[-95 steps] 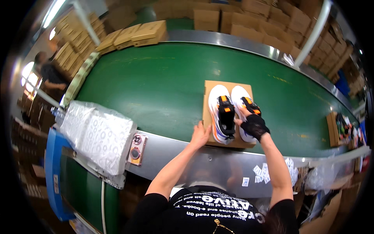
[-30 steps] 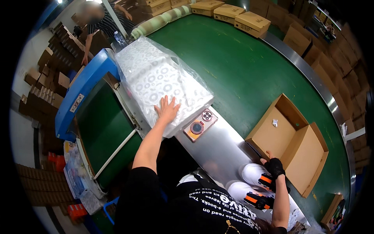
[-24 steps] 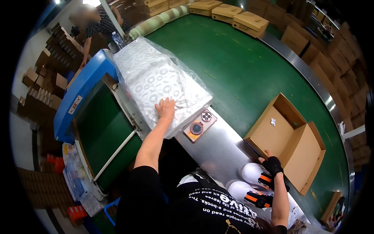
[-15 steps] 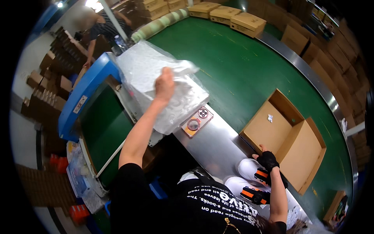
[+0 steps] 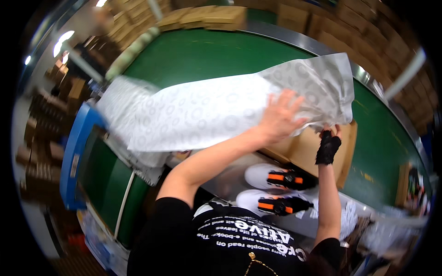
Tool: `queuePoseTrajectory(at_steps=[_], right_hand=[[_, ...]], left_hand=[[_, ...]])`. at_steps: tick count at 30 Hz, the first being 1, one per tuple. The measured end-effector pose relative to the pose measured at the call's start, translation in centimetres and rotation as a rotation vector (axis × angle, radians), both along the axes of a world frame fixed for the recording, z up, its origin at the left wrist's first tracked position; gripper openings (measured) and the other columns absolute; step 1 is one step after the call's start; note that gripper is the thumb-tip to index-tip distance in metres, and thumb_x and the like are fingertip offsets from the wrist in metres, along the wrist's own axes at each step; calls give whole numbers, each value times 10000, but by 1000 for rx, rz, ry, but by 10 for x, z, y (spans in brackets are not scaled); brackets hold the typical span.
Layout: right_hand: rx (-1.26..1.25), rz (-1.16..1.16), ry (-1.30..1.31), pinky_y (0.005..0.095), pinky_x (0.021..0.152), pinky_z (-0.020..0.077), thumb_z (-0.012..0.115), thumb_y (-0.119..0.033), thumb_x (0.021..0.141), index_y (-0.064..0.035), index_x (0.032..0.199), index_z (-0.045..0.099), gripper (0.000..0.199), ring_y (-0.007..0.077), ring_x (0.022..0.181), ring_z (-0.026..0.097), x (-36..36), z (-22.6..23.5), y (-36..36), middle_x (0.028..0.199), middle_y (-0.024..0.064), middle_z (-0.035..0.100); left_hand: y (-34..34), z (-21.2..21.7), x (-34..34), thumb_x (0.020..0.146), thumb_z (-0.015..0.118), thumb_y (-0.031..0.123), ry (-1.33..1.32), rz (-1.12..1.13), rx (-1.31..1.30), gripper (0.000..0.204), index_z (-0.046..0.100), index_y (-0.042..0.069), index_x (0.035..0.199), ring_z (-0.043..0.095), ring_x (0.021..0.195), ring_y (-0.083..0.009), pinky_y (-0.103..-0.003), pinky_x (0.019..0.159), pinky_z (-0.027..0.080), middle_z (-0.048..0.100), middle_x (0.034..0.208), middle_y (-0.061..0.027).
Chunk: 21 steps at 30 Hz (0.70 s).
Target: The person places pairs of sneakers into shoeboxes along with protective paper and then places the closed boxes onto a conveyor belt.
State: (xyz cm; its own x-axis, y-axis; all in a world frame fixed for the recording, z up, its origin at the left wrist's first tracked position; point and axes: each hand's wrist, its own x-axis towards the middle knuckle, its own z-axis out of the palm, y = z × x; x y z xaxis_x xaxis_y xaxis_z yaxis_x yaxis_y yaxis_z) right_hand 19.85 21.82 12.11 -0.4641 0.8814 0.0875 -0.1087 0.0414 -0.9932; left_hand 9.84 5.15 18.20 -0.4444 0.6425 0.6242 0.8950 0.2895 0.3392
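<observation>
A long sheet of white wrapping paper (image 5: 198, 112) with a grey ring pattern stretches from the paper stack at the left to above the open cardboard shoebox (image 5: 309, 151). My left hand (image 5: 279, 118) lies on the sheet with its fingers spread. My right hand (image 5: 328, 143), in a black fingerless glove, has its fingertips closed at the paper's near right edge, over the box. Much of the box is hidden under the sheet. Two white shoes with black and orange fasteners, one farther (image 5: 258, 176) and one nearer (image 5: 248, 200), lie side by side left of my right forearm.
Clear plastic covers the paper stack (image 5: 122, 99) beside a blue-framed machine (image 5: 73, 158). Beyond the metal ledge runs a green belt (image 5: 207, 53), with closed shoeboxes (image 5: 224, 16) at its far end. A small box of items (image 5: 407, 186) stands at right.
My left hand has drawn a paper sheet from the stack rightward over the shoebox. My right hand has moved up from the box's near edge to the paper. The view has turned right.
</observation>
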Motion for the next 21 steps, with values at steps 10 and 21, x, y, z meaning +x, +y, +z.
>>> queuePoseTrajectory(at_steps=[10, 21], right_hand=[[94, -847, -129, 262, 517, 387, 633, -101, 711, -2, 1158, 364, 531, 146, 578, 461, 225, -76, 192, 793, 86, 542], [1241, 42, -803, 395, 857, 372, 647, -139, 654, -13, 979, 505, 376, 325, 998, 465, 246, -9, 7, 1032, 154, 499]], left_hand=[[-91, -115, -75, 803, 388, 525, -70, 540, -707, 621, 315, 155, 1296, 177, 1261, -347, -610, 949, 111, 258, 1336, -191], [-54, -156, -166, 575, 660, 619, -1553, 388, 130, 923, 421, -86, 1120, 484, 972, -279, -469, 721, 426, 495, 1070, -161]])
